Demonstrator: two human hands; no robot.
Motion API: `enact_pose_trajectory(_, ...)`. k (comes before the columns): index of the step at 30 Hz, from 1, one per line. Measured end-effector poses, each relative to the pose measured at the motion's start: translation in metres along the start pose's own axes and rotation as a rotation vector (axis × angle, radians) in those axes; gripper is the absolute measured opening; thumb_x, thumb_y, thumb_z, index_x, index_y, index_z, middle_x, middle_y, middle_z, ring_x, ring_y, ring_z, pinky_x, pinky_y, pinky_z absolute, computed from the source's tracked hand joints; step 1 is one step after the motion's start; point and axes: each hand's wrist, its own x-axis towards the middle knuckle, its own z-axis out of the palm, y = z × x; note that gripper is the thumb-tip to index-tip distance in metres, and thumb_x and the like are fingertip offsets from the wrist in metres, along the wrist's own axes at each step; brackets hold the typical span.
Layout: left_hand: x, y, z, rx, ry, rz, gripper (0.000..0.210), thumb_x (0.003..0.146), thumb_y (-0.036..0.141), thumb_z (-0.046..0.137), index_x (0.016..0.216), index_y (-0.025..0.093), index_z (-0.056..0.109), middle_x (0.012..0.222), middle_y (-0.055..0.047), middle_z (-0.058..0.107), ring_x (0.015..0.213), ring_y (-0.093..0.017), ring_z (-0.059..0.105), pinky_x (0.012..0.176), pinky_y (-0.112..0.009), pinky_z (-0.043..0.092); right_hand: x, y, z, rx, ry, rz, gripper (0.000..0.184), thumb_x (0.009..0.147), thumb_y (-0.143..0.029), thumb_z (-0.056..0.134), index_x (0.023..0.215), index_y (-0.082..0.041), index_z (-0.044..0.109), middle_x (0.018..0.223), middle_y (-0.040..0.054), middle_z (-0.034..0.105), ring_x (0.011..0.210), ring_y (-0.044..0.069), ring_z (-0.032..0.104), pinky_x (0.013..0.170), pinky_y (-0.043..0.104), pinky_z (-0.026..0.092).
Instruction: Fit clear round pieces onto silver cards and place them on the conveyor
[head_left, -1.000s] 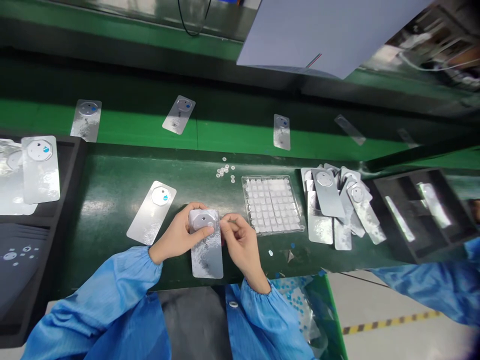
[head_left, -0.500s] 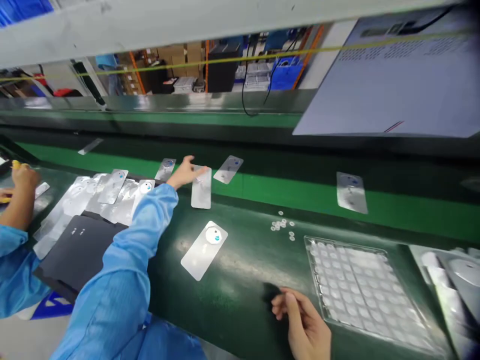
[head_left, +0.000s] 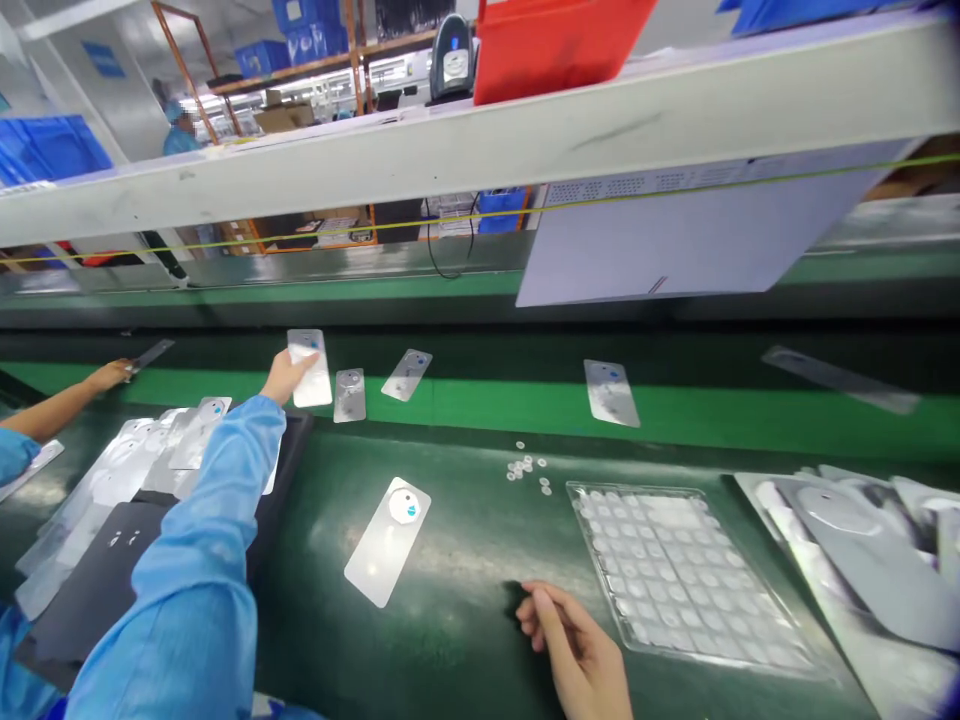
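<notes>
- Silver plate [head_left: 309,368] is lying at the near edge of the green conveyor belt [head_left: 487,400], far left of centre; the left hand [head_left: 283,378] is reaching out to it, fingers pinching its lower left edge.
- Two like plates are sitting just right of it on the belt: a small one [head_left: 349,394] and a tilted one [head_left: 406,374]; another [head_left: 611,392] is lying well apart to the right. Each is carrying a round patch with a blue dot; no writing is readable.
- Right hand [head_left: 577,650] is resting low on the dark green desk [head_left: 465,560], fingers loosely curled, holding nothing that shows.
- Clear blister tray [head_left: 675,575] is lying just right of that hand, its grid of pockets holding small pale discs.
- Loose discs [head_left: 529,470] are scattered on the desk beyond the tray.
- One plate with a blue-dotted patch [head_left: 388,540] is lying alone on the desk between the arms.
- Black tray [head_left: 105,570] at left is carrying a heap of plates [head_left: 150,455]; another pile [head_left: 862,550] is lying at far right.
- A co-worker's hand [head_left: 109,375] is reaching to the belt at far left.
</notes>
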Motion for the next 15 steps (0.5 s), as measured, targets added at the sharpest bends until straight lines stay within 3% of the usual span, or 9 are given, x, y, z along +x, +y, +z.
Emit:
enact_pose_trajectory(4, -0.072, -0.033, 0.058, -0.063, -0.294, -0.070, 0.037, 0.085, 0.039, 0.081, 0.107, 0.011, 0.073, 0.099, -0.009, 0.075, 0.086, -0.025, 0.071, 0.076, -0.036, 0.059, 0.008, -0.027, 0.024, 0.122, -0.218, 0.051, 0.055, 0.092, -0.067, 0.064, 0.112, -0.017, 0.074, 0.094, 0.0140, 0.077, 0.073, 0.022, 0.071, 0.058, 0.028, 0.059)
enact_pose_trajectory(6, -0.119, -0.055, 0.091, -0.162, -0.498, -0.131, 0.036, 0.080, 0.043, 0.084, 0.097, 0.012, 0.076, 0.093, -0.010, 0.077, 0.083, -0.026, 0.071, 0.073, -0.034, 0.057, 0.010, -0.039, 0.034, 0.163, -0.330, 0.077, 0.056, 0.093, -0.067, 0.061, 0.114, -0.017, 0.073, 0.085, 0.0100, 0.075, 0.064, 0.019, 0.067, 0.054, 0.027, 0.056)
enact_pose_trajectory(8, -0.159, -0.070, 0.117, -0.286, -0.554, -0.205, 0.036, 0.081, 0.046, 0.082, 0.093, 0.012, 0.077, 0.093, -0.011, 0.078, 0.087, -0.027, 0.073, 0.077, -0.033, 0.056, 0.010, -0.047, 0.038, 0.142, -0.379, 0.104, 0.054, 0.094, -0.067, 0.060, 0.107, -0.017, 0.075, 0.069, 0.0032, 0.068, 0.050, 0.014, 0.056, 0.047, 0.024, 0.050)
enact_pose_trajectory(10, -0.183, -0.076, 0.132, -0.450, -0.542, -0.294, 0.039, 0.082, 0.046, 0.080, 0.103, 0.012, 0.077, 0.098, -0.011, 0.079, 0.093, -0.027, 0.074, 0.085, -0.034, 0.057, 0.005, -0.051, 0.035, 0.084, -0.386, 0.119, 0.052, 0.095, -0.066, 0.059, 0.100, -0.017, 0.075, 0.061, -0.0007, 0.061, 0.045, 0.012, 0.050, 0.044, 0.023, 0.045)
enact_pose_trajectory(13, -0.193, -0.075, 0.140, -0.647, -0.539, -0.395, 0.052, 0.081, 0.042, 0.081, 0.124, 0.015, 0.071, 0.102, -0.011, 0.079, 0.094, -0.026, 0.076, 0.090, -0.036, 0.057, -0.004, -0.055, 0.022, -0.011, -0.399, 0.094, 0.051, 0.097, -0.064, 0.057, 0.093, -0.017, 0.076, 0.058, -0.0015, 0.058, 0.046, 0.012, 0.051, 0.045, 0.023, 0.044)
enact_pose_trajectory(15, -0.192, -0.073, 0.141, -0.662, -0.540, -0.407, 0.057, 0.078, 0.039, 0.084, 0.128, 0.016, 0.068, 0.101, -0.011, 0.079, 0.091, -0.026, 0.076, 0.087, -0.036, 0.058, -0.008, -0.057, 0.014, -0.091, -0.366, 0.059, 0.050, 0.100, -0.061, 0.055, 0.089, -0.017, 0.076, 0.056, -0.0011, 0.058, 0.047, 0.014, 0.055, 0.046, 0.023, 0.046)
